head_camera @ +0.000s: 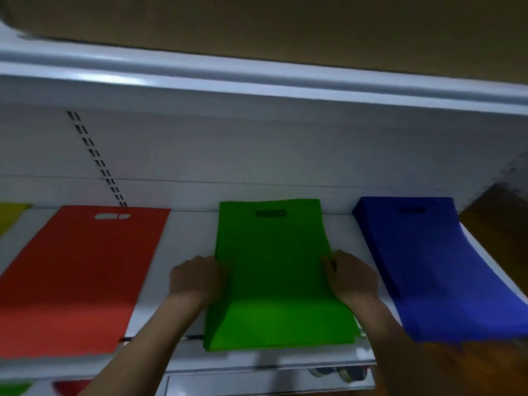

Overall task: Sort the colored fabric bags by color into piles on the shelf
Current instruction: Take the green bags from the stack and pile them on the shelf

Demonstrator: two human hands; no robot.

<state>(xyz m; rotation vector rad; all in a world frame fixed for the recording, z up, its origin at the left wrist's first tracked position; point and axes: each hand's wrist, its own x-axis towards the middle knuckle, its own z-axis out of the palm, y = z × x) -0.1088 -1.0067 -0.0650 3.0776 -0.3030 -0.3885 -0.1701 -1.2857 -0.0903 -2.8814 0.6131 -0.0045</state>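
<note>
A pile of green bags [274, 270] lies in the middle of the white shelf [188, 232], its front end hanging over the shelf edge. My left hand [197, 277] grips the pile's left edge and my right hand [353, 274] grips its right edge. Left of it lies a pile of red bags [80, 275]. A pile of blue bags [428, 264] lies to the right, also overhanging the front. At the far left a yellow bag [10, 215] shows only its corner.
A white shelf board [257, 84] runs overhead with a brown box on top. A slotted upright [94, 155] runs down the back panel. Brown wood [497, 218] stands at the right end. Below the shelf edge, green and red scraps show at bottom left.
</note>
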